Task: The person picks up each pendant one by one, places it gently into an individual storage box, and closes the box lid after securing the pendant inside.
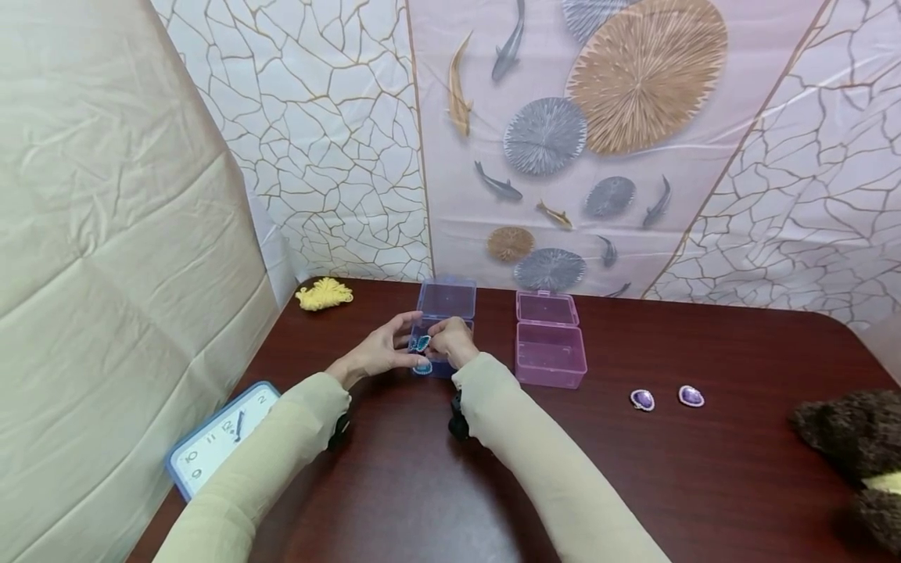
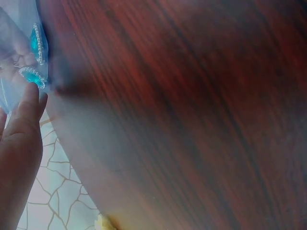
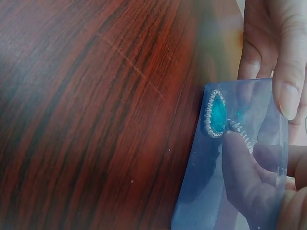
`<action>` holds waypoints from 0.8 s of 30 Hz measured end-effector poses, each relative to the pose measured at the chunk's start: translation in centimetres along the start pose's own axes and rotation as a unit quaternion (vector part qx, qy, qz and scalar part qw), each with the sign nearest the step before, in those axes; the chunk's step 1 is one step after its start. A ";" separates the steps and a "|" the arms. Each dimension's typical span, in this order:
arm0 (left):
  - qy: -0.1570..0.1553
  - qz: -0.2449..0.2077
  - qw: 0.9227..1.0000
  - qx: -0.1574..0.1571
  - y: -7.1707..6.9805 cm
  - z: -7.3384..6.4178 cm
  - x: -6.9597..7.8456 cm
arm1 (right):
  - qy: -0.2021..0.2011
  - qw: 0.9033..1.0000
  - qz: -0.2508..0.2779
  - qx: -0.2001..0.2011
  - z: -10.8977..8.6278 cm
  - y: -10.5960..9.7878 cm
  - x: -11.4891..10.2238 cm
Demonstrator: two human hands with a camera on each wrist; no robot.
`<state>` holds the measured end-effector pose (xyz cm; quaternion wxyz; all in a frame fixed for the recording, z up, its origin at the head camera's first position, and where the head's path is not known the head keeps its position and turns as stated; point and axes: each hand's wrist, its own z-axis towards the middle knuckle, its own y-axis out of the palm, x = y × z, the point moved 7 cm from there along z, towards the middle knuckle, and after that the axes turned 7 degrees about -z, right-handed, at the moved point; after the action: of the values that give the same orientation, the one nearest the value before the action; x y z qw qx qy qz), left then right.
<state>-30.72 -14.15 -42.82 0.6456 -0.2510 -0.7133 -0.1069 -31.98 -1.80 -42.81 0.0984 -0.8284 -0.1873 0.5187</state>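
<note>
On the table stands a clear blue plastic box [image 1: 442, 367] with its hinged lid [image 1: 446, 300] raised. My left hand [image 1: 380, 349] grips it at the left end, thumb [image 3: 288, 101] over the rim and fingers toward the back. My right hand [image 1: 453, 339] reaches inside from the right and pinches a teal bead-edged gem ornament [image 1: 421, 342], partly covered by its fingers in the right wrist view. Behind the near wall sits a second teal gem ornament [image 3: 218, 115]. Both ornaments show through the blue plastic in the left wrist view.
An open pink box [image 1: 551, 375] stands right of the blue one. Two purple gem ornaments [image 1: 642, 400] lie farther right. Yellow yarn [image 1: 324, 294] rests at the back left, a blue-rimmed whiteboard [image 1: 225, 438] beside my left forearm. Something brown and fluffy [image 1: 855, 434] occupies the right edge.
</note>
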 end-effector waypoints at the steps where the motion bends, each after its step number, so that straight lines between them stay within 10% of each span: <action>1: -0.001 0.000 1.000 0.001 0.0 0.0 0.0 | -0.001 1.000 -0.001 -0.001 0.0 0.0 0.0; 24: 0.016 0.005 1.000 0.009 -0.1 0.2 0.1 | 0.002 0.999 -0.052 0.009 0.3 0.0 0.1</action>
<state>-30.94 -14.14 -42.76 0.6597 -0.2468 -0.7027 -0.1009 -32.22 -1.75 -43.03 0.1331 -0.8176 -0.2251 0.5130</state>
